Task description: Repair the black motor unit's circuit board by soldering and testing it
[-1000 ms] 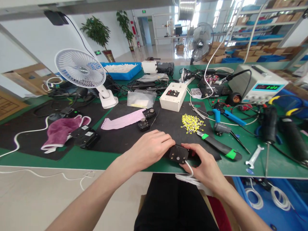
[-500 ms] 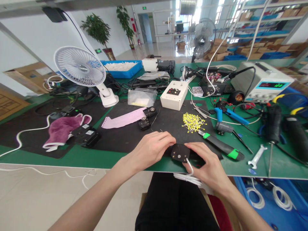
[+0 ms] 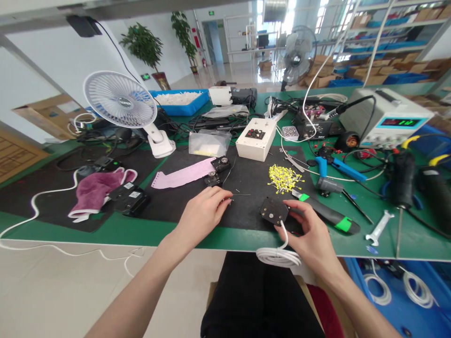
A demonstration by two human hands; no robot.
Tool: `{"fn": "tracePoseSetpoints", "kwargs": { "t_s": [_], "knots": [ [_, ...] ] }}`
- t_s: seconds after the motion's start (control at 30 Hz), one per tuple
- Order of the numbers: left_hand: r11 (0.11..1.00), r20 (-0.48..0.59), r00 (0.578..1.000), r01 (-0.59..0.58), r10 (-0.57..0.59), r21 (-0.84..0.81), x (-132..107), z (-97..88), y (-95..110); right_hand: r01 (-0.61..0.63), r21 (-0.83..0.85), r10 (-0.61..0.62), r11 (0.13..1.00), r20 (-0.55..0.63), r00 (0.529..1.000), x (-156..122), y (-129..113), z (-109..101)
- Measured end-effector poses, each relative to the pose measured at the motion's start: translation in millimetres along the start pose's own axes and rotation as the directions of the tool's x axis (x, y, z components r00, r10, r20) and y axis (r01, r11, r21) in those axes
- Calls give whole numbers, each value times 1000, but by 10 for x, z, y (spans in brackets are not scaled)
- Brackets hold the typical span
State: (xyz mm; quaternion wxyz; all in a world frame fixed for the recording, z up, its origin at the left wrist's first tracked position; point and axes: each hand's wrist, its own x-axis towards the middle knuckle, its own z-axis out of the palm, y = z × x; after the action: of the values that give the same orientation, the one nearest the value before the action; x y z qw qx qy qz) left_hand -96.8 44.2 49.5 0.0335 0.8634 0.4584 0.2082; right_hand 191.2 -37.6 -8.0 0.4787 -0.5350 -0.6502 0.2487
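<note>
My right hand (image 3: 312, 230) grips a black square-shaped housing (image 3: 273, 211) by its right side, with thumb and fingers. A white cable comes out of the housing's near face into a tied coil (image 3: 278, 257) hanging at the table edge. My left hand (image 3: 204, 211) is closed in a pinch over the black mat, left of the housing and apart from it. From its fingertips a thin wire-like piece (image 3: 242, 195) points right; small pale bits show under the fingers. Just beyond that hand lie small black round-topped parts (image 3: 220, 164) beside a pink strip (image 3: 183, 173).
Right of the mat's middle are a pile of yellow-headed pins (image 3: 283, 178), a green-black utility knife (image 3: 327, 213), a screwdriver (image 3: 356, 206) and a wrench (image 3: 378, 228). Behind stand a white switch box (image 3: 257, 145), a fan (image 3: 120, 101) and a power supply (image 3: 384, 117).
My left hand has let go of the black housing and moved left, now pinching a thin piece. My right hand has shifted slightly right with the housing, and the cable coil hangs more in view.
</note>
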Motion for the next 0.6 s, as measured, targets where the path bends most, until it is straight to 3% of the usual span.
{"fn": "tracePoseSetpoints", "kwargs": {
  "t_s": [0.1,0.13,0.27,0.43,0.6],
  "knots": [
    [993,-28,1000,9,-13,-122,50,-84,429,111,-95,-113,989,-12,994,9,-83,6],
    [973,-12,1000,20,-24,-232,75,-94,588,157,-126,-160,980,-11,987,2,-106,15],
    [918,21,998,-41,54,-395,160,4,1007,297,-217,-303,930,3,953,-54,-126,62],
    [893,6,1000,-22,28,-449,178,147,977,323,-237,-340,916,-30,940,-53,-80,92],
    [904,25,1000,-2,14,-429,195,62,980,333,-209,-344,920,-19,939,-28,-68,110]
  ]
}}
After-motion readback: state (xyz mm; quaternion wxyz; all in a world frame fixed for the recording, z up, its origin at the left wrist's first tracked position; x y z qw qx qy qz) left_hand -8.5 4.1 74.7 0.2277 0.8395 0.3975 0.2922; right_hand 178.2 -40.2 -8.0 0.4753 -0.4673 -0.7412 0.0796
